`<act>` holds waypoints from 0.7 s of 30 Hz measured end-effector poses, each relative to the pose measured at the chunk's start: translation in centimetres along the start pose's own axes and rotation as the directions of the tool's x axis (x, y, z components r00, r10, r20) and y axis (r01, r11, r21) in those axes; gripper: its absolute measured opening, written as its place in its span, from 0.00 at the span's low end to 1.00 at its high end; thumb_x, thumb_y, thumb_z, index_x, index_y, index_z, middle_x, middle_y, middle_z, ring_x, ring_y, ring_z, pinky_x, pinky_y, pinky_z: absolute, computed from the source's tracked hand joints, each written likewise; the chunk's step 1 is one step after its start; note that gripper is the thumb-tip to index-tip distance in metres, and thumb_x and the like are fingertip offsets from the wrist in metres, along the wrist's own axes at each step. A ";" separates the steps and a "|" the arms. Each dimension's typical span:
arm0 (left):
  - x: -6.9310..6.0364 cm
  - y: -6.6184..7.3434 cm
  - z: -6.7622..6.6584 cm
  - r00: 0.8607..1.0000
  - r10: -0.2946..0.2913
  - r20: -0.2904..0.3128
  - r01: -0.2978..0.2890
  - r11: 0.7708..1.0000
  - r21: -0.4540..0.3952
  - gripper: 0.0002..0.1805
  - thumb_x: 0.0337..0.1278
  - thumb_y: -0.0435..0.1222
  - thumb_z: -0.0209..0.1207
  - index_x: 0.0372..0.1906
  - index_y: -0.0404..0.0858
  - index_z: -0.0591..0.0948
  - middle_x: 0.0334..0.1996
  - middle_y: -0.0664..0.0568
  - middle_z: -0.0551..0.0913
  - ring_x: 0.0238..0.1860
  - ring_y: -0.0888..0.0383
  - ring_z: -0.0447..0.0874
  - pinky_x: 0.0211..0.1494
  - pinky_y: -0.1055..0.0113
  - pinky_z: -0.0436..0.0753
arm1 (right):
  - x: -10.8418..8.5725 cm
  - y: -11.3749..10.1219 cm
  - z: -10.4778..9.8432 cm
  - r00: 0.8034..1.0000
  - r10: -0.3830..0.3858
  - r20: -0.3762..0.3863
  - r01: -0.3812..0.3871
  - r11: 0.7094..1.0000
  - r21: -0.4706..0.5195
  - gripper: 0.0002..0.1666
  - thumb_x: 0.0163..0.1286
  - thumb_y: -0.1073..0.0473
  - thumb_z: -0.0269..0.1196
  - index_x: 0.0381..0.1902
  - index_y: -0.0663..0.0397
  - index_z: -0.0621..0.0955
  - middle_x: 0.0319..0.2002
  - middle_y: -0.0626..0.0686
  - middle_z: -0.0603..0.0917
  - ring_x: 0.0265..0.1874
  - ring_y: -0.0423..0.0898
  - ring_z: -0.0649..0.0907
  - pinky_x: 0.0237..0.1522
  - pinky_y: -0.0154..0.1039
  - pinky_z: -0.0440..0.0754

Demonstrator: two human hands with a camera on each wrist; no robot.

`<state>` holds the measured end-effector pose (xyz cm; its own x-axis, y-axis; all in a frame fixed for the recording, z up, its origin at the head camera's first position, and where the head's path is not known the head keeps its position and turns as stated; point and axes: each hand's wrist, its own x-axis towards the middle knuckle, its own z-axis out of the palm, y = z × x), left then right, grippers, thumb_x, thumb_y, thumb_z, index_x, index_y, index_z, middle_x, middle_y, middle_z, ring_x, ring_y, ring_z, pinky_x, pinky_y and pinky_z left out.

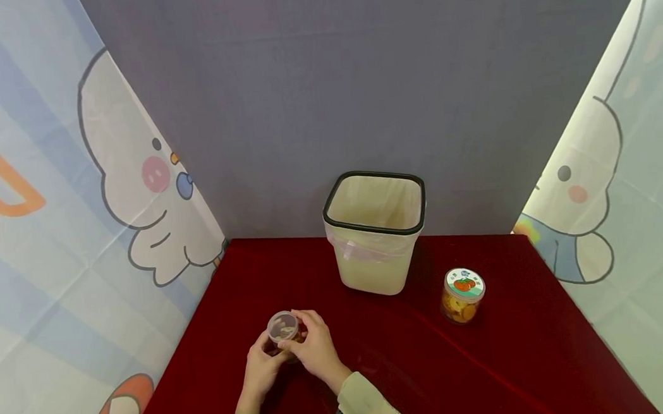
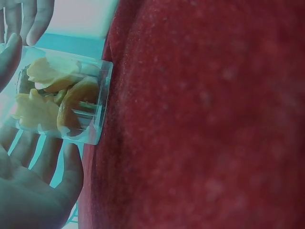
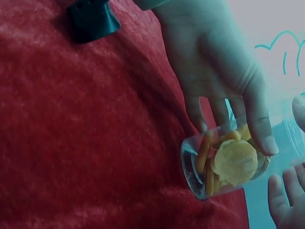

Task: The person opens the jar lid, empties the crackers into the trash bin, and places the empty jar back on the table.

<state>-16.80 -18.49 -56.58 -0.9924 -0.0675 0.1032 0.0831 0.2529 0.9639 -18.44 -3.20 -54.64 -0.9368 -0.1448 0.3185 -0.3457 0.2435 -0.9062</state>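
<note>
A small clear plastic jar stands at the front left, close to the red cloth. Round, yellow-brown snack pieces show through its wall in the right wrist view; they look like biscuits or dried slices. My left hand holds the jar's left side, its fingers along the wall. From the right, my right hand grips the jar between thumb and fingers, the thumb against the upper wall in the right wrist view. Whether the translucent top is a lid or an open rim, I cannot tell.
A cream bin with a black rim and a bag lining stands at the back middle. A second snack jar with a printed fruit lid stands to the right. Red cloth covers the table; curtains enclose the back and sides.
</note>
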 end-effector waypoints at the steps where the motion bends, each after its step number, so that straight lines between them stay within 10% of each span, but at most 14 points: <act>1: 0.2 -0.6 0.0 1.000 0.001 -0.007 -0.001 1.000 -0.002 0.33 0.48 0.27 0.73 0.62 0.31 0.77 0.51 0.40 0.83 0.43 0.58 0.83 0.42 0.68 0.83 | 0.1 0.0 -0.1 1.000 0.005 0.013 -0.005 1.000 0.001 0.37 0.57 0.53 0.77 0.63 0.56 0.78 0.56 0.53 0.78 0.52 0.45 0.77 0.47 0.42 0.82; 7: 0.6 -2.6 0.2 0.999 0.024 -0.030 -0.024 1.000 0.005 0.32 0.46 0.31 0.75 0.60 0.35 0.79 0.46 0.45 0.85 0.40 0.57 0.83 0.39 0.67 0.83 | 0.3 0.4 -0.3 0.999 0.010 0.045 -0.011 0.999 0.032 0.38 0.58 0.56 0.76 0.65 0.59 0.77 0.56 0.56 0.79 0.50 0.43 0.78 0.44 0.39 0.83; 21: 0.7 -2.1 0.2 0.999 -0.033 -0.020 0.033 0.999 -0.009 0.35 0.43 0.34 0.78 0.62 0.40 0.79 0.52 0.47 0.83 0.48 0.55 0.81 0.47 0.67 0.80 | 0.2 1.0 -0.5 1.000 -0.003 0.012 0.001 0.995 0.098 0.33 0.58 0.58 0.75 0.62 0.58 0.80 0.53 0.58 0.82 0.47 0.40 0.81 0.42 0.35 0.83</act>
<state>-17.66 -18.83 -58.57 -0.9926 -0.0947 0.0761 0.0512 0.2419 0.9689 -18.98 -2.49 -55.34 -0.9352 -0.1571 0.3174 -0.3401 0.1483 -0.9286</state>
